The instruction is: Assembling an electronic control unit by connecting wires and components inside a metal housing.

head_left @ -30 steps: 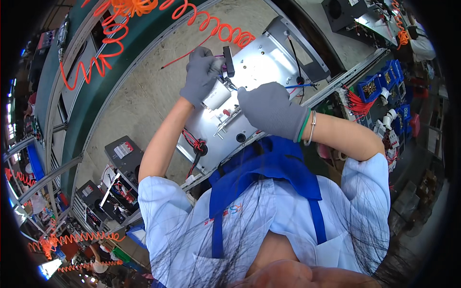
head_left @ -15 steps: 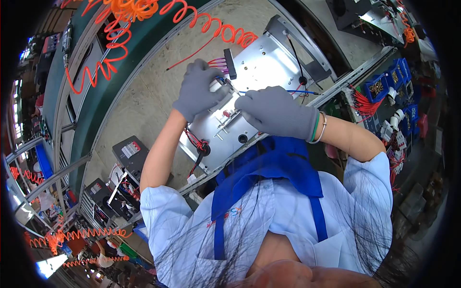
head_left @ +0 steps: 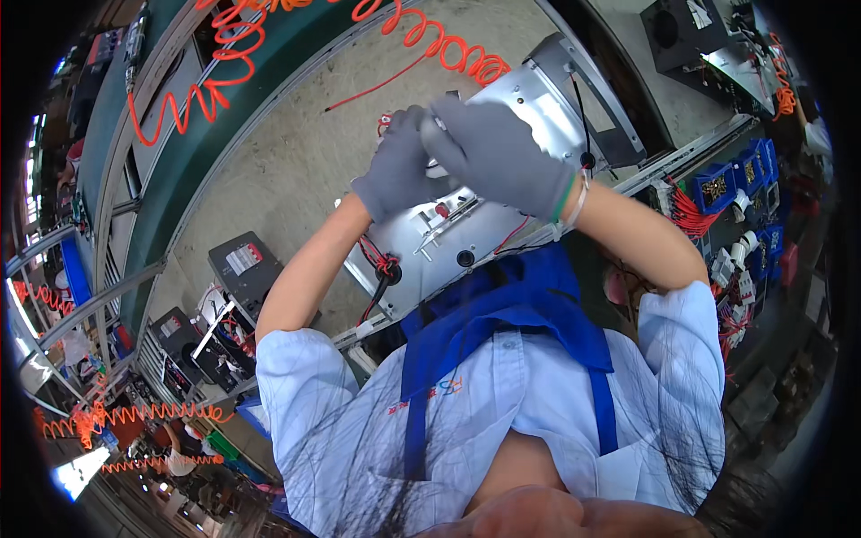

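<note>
My left hand (head_left: 399,170), in a grey glove, is over the left part of a shiny metal panel (head_left: 484,235) with its fingers curled. Right beside it, my right hand (head_left: 502,154), gloved the same way, has its fingers bent in toward the left fingertips. Whatever the two hands grip is hidden behind the gloves. A bit of red wire (head_left: 384,124) pokes out past the left fingers. Below the hands, a small red part (head_left: 441,211) sits on the panel near a metal bracket (head_left: 448,222). Red and black wires (head_left: 387,266) pass through a hole with a black ring.
Coiled orange air hoses (head_left: 448,52) hang over the far side. Blue bins (head_left: 715,190) of small parts and a bundle of red wires (head_left: 691,215) lie to the right. Black housings (head_left: 244,264) stand at the left. A metal rail (head_left: 668,161) runs along the panel's near side.
My right hand has moved up and left, over to my left hand. The black connector with red and purple wires is now mostly covered. The whole view has shifted slightly.
</note>
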Demonstrator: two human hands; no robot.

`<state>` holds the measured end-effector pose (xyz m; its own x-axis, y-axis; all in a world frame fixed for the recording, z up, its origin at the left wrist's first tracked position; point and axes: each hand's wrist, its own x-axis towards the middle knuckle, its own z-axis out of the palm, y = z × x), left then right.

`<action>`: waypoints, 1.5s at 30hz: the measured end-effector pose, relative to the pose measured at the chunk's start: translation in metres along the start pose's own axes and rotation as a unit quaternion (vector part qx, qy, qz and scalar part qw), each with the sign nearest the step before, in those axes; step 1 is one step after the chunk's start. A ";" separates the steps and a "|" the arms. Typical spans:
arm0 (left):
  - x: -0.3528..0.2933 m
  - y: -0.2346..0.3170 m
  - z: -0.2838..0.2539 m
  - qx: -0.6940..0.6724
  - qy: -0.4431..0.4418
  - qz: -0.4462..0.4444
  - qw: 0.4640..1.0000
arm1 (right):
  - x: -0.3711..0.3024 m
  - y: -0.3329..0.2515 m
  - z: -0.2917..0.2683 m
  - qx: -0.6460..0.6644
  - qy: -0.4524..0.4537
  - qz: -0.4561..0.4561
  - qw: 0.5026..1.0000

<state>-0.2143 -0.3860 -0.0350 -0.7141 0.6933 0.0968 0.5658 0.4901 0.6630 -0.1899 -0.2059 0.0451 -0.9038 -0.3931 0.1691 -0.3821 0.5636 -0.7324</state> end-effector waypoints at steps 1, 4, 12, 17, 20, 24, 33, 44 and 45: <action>0.000 0.000 0.001 -0.020 -0.001 0.008 1.000 | 0.016 0.003 0.003 0.001 0.026 -0.008 1.000; 0.001 -0.001 -0.001 -0.045 -0.027 -0.022 0.998 | 0.059 0.009 0.012 -0.054 -0.018 0.033 0.998; 0.004 0.005 -0.004 0.046 0.020 -0.014 0.999 | 0.075 -0.005 -0.018 -0.158 -0.061 0.076 0.983; 0.000 0.006 -0.005 0.059 0.018 -0.037 0.997 | 0.008 -0.008 -0.061 -0.225 0.075 -0.062 0.970; 0.001 0.011 -0.008 0.055 0.021 -0.045 0.997 | -0.037 0.033 -0.044 -0.182 0.105 -0.020 0.977; 0.004 0.005 -0.004 0.054 0.041 -0.049 0.996 | -0.076 0.108 -0.003 -0.123 0.089 -0.012 0.988; -0.001 0.023 -0.009 0.091 0.035 -0.042 0.994 | -0.057 0.011 -0.063 -0.254 -0.131 0.079 0.955; -0.004 0.024 -0.002 0.122 0.033 -0.081 0.989 | -0.036 -0.026 -0.042 -0.253 -0.230 0.060 0.938; -0.004 0.023 -0.001 0.122 0.034 -0.083 0.989 | -0.038 -0.024 -0.040 -0.242 -0.219 0.058 0.943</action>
<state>-0.1986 -0.3783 -0.0191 -0.8263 0.5603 0.0566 0.5156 0.7122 0.4764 -0.1538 -0.1757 0.0826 -0.8192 -0.5110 -0.2604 -0.4243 0.8455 -0.3243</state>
